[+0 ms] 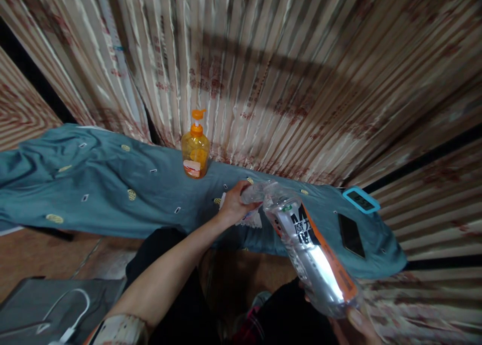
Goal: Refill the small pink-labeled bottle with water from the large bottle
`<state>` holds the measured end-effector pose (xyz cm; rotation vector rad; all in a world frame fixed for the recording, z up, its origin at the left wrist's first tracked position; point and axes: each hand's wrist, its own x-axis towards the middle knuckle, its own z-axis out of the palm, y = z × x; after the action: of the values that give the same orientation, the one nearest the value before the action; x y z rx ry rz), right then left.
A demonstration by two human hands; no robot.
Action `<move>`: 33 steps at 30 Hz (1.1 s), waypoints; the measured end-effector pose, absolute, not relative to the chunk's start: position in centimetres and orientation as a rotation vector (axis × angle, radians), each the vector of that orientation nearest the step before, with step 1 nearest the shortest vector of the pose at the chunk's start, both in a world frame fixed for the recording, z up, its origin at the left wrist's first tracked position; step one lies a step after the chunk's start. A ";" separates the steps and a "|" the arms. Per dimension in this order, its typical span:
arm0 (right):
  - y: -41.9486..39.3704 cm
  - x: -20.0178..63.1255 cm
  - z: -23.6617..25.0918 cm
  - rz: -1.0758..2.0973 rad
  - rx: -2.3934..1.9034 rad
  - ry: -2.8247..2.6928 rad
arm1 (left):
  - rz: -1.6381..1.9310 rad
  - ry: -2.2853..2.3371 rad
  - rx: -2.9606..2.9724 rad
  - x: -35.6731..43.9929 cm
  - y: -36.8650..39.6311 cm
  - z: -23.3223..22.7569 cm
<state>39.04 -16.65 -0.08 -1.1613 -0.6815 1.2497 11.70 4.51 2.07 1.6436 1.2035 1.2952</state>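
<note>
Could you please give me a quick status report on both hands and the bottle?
Left hand gripping the neck end of the clear plastic bottle with orange-black label. Right hand supporting its base, bottle tilted. Orange pump bottle stands apart on teal cloth.

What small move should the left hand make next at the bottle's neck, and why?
Probably twist the cap: the right hand grips the base of the tilted clear bottle, while the left hand closes around its neck end. Whether the cap is on, I cannot tell.
</note>
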 end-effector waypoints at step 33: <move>-17.2 39.0 0.5 1.248 -1.233 -0.606 | 1.347 1.138 1.707 11.5 4.7 1.6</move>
<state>39.03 -17.24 0.46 -1.2333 -0.6063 1.2478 11.53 4.75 1.58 1.7073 1.1380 1.3469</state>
